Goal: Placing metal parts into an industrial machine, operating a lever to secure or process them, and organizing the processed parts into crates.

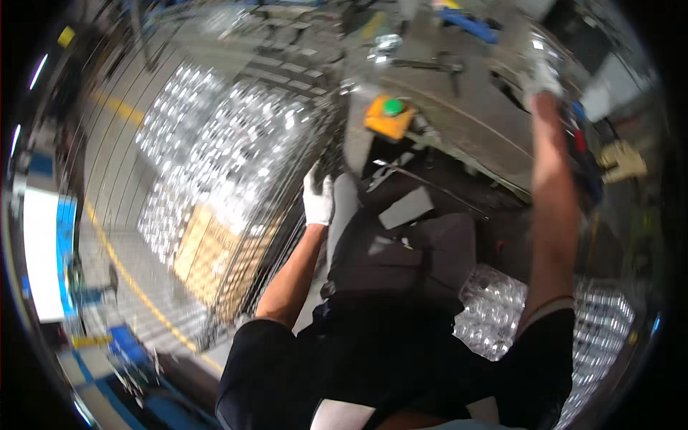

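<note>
My left hand [317,199], in a white glove, is beside my grey-trousered leg, close to the edge of a wire mesh cage [290,208]. Its fingers look loosely apart, and I see nothing in them. Shiny, clear-looking pieces [222,136] fill much of the cage, next to brown cardboard [208,247]. Far to the right, my right arm stretches over a metal workbench [466,122]. My gloved right hand [542,77] is smeared by motion near a shiny object at the bench's far end. Whether it holds anything is unclear.
A yellow box with a green button [390,117] sits at the bench's near edge. Below it lie a thin rod [437,190] and a grey flat piece [406,208]. More shiny pieces [494,308] are at lower right. A pale glove [622,160] lies beyond my right arm.
</note>
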Demonstrator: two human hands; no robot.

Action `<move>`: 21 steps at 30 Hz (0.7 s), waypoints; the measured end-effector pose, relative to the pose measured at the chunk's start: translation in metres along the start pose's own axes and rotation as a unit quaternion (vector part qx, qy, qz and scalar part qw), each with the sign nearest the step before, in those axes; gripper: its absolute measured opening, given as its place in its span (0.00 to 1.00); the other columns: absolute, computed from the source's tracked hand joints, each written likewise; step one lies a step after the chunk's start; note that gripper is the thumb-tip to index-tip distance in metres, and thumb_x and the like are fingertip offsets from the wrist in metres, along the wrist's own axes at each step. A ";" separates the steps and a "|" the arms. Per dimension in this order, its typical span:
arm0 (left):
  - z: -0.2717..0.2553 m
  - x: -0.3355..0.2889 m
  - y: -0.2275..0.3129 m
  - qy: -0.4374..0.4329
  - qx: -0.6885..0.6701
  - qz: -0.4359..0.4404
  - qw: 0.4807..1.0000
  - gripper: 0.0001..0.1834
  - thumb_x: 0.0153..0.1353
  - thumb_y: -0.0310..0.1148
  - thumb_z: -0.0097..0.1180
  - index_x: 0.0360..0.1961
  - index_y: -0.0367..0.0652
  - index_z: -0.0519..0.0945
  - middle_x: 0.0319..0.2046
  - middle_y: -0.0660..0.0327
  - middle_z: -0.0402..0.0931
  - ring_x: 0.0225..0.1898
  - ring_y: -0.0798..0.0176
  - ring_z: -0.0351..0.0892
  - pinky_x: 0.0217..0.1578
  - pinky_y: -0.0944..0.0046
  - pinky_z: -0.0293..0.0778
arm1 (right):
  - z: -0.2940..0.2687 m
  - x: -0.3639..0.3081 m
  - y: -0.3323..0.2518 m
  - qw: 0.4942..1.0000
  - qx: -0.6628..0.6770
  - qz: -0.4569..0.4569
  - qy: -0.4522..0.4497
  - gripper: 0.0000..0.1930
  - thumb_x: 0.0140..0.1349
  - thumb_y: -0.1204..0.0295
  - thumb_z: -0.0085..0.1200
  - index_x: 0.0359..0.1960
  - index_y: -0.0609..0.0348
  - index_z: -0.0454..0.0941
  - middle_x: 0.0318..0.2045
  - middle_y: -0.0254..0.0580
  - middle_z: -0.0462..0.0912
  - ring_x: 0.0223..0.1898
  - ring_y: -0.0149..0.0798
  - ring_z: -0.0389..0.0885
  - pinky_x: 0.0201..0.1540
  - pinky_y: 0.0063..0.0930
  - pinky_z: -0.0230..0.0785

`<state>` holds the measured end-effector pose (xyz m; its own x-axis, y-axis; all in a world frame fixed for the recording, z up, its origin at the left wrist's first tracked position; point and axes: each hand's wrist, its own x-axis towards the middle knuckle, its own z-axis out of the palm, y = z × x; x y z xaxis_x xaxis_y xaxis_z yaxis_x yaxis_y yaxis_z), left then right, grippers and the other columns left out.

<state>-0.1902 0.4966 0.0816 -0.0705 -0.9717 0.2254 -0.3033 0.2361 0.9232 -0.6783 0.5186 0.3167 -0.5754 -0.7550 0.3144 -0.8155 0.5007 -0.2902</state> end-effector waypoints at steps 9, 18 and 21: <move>-0.093 -0.015 -0.078 0.098 -0.045 -0.133 0.985 0.18 0.61 0.24 0.48 0.52 0.35 0.69 0.49 0.53 0.72 0.51 0.62 0.70 0.54 0.66 0.63 | 0.083 0.106 0.163 0.940 0.303 -0.119 0.104 0.19 0.64 0.63 0.32 0.52 0.51 0.69 0.51 0.36 0.71 0.52 0.29 0.67 0.49 0.28 0.63; -0.148 0.070 -0.183 0.163 0.106 -0.048 0.980 0.25 0.55 0.25 0.53 0.55 0.35 0.67 0.54 0.50 0.68 0.56 0.57 0.66 0.58 0.60 0.60 | 0.036 -0.119 -0.055 0.847 0.446 0.054 0.283 0.12 0.47 0.74 0.64 0.34 0.59 0.77 0.30 0.28 0.78 0.30 0.23 0.72 0.35 0.21 0.67; -0.219 0.112 -0.291 0.222 0.194 0.045 0.954 0.24 0.53 0.25 0.51 0.53 0.37 0.68 0.47 0.53 0.73 0.48 0.56 0.72 0.51 0.56 0.67 | 0.026 -0.127 -0.085 0.838 0.491 0.048 0.234 0.13 0.46 0.75 0.64 0.34 0.60 0.75 0.28 0.29 0.78 0.30 0.23 0.74 0.36 0.21 0.67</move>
<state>0.0984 0.3195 -0.0938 0.2715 -0.8300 0.4872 -0.6497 0.2155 0.7290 -0.5342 0.5610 0.2780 -0.7836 -0.3680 0.5005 -0.4526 -0.2138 -0.8657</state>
